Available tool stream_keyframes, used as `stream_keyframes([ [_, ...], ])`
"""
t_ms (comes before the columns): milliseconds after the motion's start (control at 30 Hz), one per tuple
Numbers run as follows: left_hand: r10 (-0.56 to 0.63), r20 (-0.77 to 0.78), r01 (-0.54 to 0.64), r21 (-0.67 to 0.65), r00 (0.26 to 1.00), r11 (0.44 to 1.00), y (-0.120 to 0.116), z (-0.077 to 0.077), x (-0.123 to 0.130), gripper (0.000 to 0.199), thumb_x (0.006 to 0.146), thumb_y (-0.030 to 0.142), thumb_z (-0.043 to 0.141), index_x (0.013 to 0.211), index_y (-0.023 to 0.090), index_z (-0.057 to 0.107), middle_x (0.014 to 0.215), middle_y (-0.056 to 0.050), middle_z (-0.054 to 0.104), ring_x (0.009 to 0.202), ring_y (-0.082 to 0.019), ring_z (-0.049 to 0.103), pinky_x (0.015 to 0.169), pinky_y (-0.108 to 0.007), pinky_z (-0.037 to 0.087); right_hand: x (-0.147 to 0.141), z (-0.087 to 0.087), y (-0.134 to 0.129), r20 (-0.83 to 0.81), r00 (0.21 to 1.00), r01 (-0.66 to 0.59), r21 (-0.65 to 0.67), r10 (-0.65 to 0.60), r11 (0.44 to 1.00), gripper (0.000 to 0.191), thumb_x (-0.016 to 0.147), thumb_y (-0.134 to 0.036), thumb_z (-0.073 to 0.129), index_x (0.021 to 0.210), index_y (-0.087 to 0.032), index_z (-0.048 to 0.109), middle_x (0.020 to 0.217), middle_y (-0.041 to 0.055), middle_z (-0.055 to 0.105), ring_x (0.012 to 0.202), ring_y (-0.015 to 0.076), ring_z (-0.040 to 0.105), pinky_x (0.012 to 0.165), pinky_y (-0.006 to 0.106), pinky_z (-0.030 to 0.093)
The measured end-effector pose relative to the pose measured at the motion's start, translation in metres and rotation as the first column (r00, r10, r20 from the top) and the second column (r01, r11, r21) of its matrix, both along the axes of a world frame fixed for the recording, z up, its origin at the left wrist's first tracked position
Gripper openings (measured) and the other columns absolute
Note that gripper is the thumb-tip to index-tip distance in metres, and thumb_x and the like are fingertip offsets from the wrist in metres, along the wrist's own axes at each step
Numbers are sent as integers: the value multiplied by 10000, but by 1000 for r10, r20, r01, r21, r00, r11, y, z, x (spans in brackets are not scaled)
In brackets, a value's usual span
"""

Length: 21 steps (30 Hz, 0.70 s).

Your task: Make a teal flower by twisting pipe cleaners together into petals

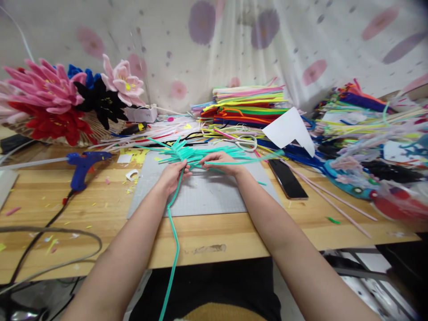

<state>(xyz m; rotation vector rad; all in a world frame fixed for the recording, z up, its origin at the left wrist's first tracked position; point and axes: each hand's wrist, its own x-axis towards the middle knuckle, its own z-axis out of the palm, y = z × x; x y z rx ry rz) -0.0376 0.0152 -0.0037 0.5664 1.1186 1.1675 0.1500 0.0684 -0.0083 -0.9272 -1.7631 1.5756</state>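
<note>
My left hand (174,177) pinches a long teal pipe cleaner (173,232), which bends and hangs down over the table's front edge. Just to its right, my right hand (220,163) has its fingers closed on a teal pipe cleaner that stretches out to the right past the wrist. Whether both hands hold the same stem, I cannot tell. Behind the fingers lies a bundle of teal pipe cleaners (182,150), with many short ends fanned to the left and longer ones to the right. Beneath them is a grey cutting mat (214,196).
A blue glue gun (83,169) with a cord lies left. Fuzzy flowers (56,102) stand behind it. Stacked coloured pipe cleaners (247,104), scissors (247,142) and white card (290,129) sit at the back. A phone (288,179) and two pink stems (331,200) lie right.
</note>
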Motion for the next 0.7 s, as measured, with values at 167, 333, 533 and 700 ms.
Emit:
stream_keyframes([
  [167, -42, 8, 42, 57, 999, 997, -1, -2, -1, 140, 722, 41, 594, 593, 95, 598, 547, -7, 555, 471, -50, 503, 501, -167, 484, -6, -2, 2, 79, 994, 63, 99, -71, 993, 247, 585, -362, 702, 675, -134, 666, 563, -22, 571, 535, 78, 474, 548, 218, 374],
  [333, -155, -33, 158, 156, 987, 975, -4, -7, 1, 240, 534, 52, 753, 699, 131, 598, 622, 5, 598, 491, -60, 513, 384, -141, 343, -16, -5, 1, 253, 947, 134, 246, -197, 960, 337, 581, -460, 693, 638, -131, 653, 519, -32, 522, 499, 67, 400, 484, 213, 289],
  [533, 9, -133, 15, 180, 991, 984, -2, -12, 6, 238, 615, 262, 761, 638, 124, 569, 550, 11, 540, 443, -51, 448, 350, -157, 290, -20, -1, -5, 283, 928, 148, 315, -242, 937, 339, 578, -465, 706, 637, -140, 628, 524, -32, 530, 509, 67, 420, 491, 207, 291],
  [700, 90, -95, -68, 211, 991, 975, 1, -7, 2, 239, 603, 256, 764, 608, 111, 574, 548, 19, 532, 448, -35, 432, 362, -145, 295, -13, 1, -6, 15, 973, 229, 19, -229, 973, 399, 620, -515, 682, 798, -189, 535, 521, -60, 538, 438, 60, 433, 422, 180, 308],
])
